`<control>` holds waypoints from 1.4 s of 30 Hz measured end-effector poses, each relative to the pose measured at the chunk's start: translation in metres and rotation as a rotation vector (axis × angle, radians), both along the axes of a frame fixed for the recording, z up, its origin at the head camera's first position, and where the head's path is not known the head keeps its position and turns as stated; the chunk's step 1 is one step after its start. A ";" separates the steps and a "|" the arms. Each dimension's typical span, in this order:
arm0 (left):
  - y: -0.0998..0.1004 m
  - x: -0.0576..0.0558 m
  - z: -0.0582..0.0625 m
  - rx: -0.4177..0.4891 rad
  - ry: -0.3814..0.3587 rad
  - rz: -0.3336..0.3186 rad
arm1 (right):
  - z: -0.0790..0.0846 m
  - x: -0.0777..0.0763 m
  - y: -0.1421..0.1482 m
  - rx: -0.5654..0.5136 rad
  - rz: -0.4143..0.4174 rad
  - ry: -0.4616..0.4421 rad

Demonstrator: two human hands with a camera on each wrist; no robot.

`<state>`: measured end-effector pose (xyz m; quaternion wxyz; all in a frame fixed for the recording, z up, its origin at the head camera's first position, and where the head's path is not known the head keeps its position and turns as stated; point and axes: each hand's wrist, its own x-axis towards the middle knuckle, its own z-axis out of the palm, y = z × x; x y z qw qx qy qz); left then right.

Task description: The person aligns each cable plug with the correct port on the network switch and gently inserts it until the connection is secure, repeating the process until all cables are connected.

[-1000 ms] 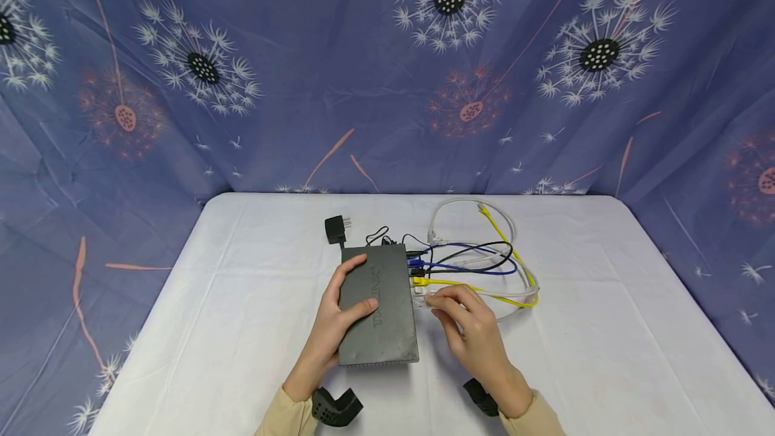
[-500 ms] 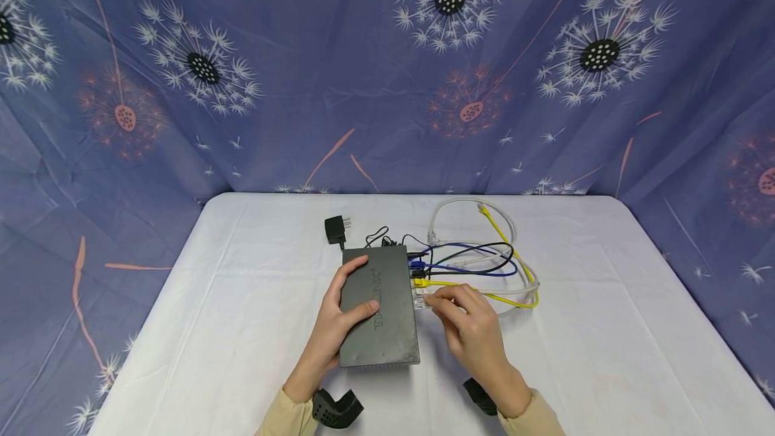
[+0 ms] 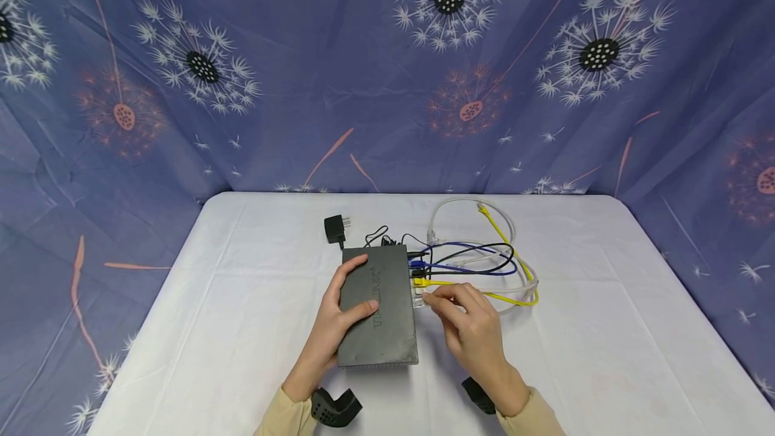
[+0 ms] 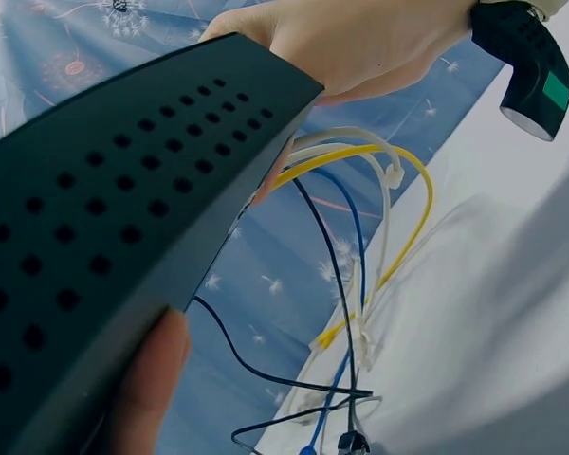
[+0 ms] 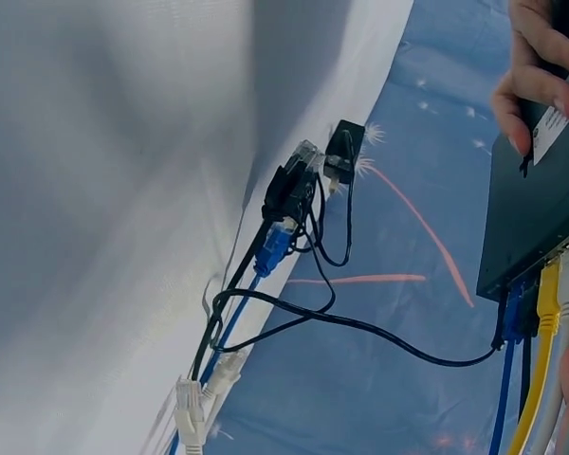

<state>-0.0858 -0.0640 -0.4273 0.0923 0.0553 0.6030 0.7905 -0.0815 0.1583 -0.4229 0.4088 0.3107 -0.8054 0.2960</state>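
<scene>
My left hand [image 3: 342,318] grips a black TP-Link network switch [image 3: 393,338], thumb across its top and other fingers beneath. The switch is held up off the table, its port side facing right. My right hand [image 3: 475,332] pinches a grey-white network cable at its clear plug [image 3: 418,300], right at the ports. Beside it a yellow network cable [image 5: 547,313], a blue one [image 5: 512,313] and a black one are plugged into the same side. In the right wrist view, fingers of the left hand [image 5: 541,76] lie on the switch's labelled underside.
On the white-covered table [image 3: 605,315], a black power adapter [image 3: 334,229] lies behind the switch, its thin lead running to the right. Loose cable loops and free plugs, including a yellow cable end [image 3: 483,209], spread at the back right. A patterned curtain [image 3: 339,86] hangs behind.
My right thumb and fingertips have drawn slightly closer together at the plug and shifted a little toward the switch. The left hand keeps its hold on the switch.
</scene>
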 end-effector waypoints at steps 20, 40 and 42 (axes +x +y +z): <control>-0.001 0.001 -0.001 -0.012 0.012 -0.021 | 0.001 0.001 0.002 -0.036 0.066 -0.018; -0.006 -0.001 0.004 0.029 0.004 -0.042 | 0.008 0.002 0.001 -0.026 0.089 0.008; -0.006 -0.001 0.003 0.021 0.007 -0.043 | 0.009 0.001 0.001 -0.032 0.091 0.008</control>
